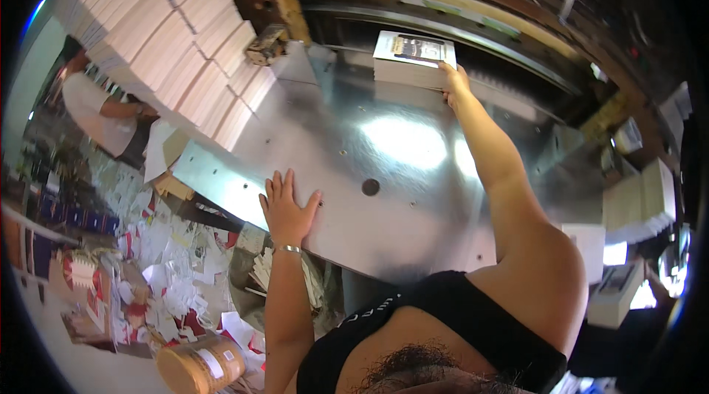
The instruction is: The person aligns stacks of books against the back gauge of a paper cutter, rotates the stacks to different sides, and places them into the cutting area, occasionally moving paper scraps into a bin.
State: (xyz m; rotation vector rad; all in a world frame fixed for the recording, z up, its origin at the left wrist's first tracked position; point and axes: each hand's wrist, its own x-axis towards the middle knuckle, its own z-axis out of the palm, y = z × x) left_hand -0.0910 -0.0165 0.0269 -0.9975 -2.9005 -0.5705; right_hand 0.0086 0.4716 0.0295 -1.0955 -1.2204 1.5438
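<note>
Stack: there at the far side of the desk, printed cover up!
Left hand: flat at the desk's near edge, fingers spread wide.
Right hand: stretched long, touching the stack's right end; gripping or not, can't tell.
Piles: towering at left.

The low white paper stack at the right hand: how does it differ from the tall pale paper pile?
The tall pale paper pile stands in several columns; the low white paper stack is much shorter. The low stack has a pictured cover on top; no such picture shows on the tall pile. The right hand touches the low stack, not the tall pile. Both show pale, layered edges.
</note>
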